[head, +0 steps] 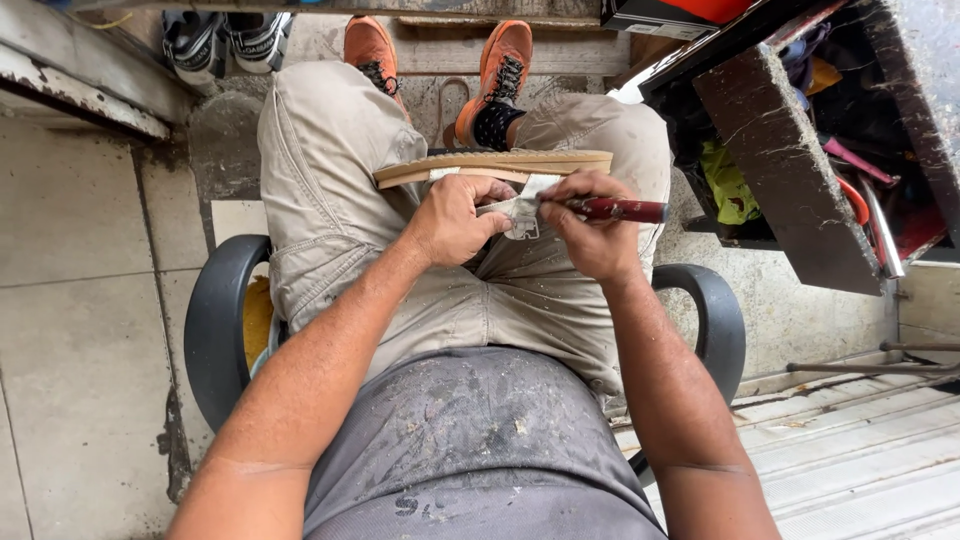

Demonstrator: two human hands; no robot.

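Seated in a dark plastic chair (215,330), knees apart, with a shoe (495,168) wedged sole-up between the thighs, the tan ridged sole (500,163) lying level across the lap. Left hand (455,220) clamped around the pale upper (520,212) just under the sole, thumb and fingers closed on it. Right hand (590,225) closed around a red-handled tool (615,209), handle pointing out to the right, working end tucked in against the upper near the left thumb; tip itself hidden behind the fingers, so kind of blade or point impossible to tell.

To do this step well, judging from the pose: keep the shoe pinned by both the thighs and the left hand so it cannot roll; keep the left thumb beside the tool's line, never ahead of it; work in short controlled strokes along the seam between sole and upper rather than one long push; hold the wrist low and close to the lap for leverage. Main risk, probably, a slip toward the left fingers or the trousers (340,180).

Around: orange shoes (500,75) on the feet, a rough slanted board (790,180) and a cluttered box of tools to the right, tiled floor (70,330) to the left.
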